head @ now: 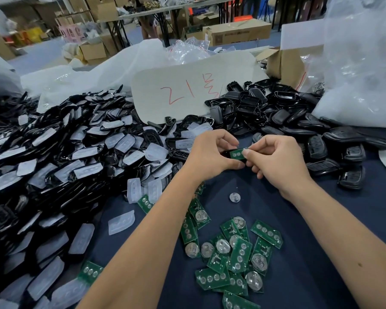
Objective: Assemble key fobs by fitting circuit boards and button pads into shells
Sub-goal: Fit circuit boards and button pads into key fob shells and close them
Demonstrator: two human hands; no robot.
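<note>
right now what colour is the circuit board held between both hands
Green, with round silver contact pads; the circuit board shows best in the head view.

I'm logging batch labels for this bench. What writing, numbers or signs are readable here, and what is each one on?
"21", followed by a handwritten character I cannot make out, in red marker on the white card leaning behind the shell piles.
Dark print and a square code on the side of the long cardboard box in the background: too blurred to read.
A red stroke on the open carton at right: mostly hidden, unreadable.
</note>
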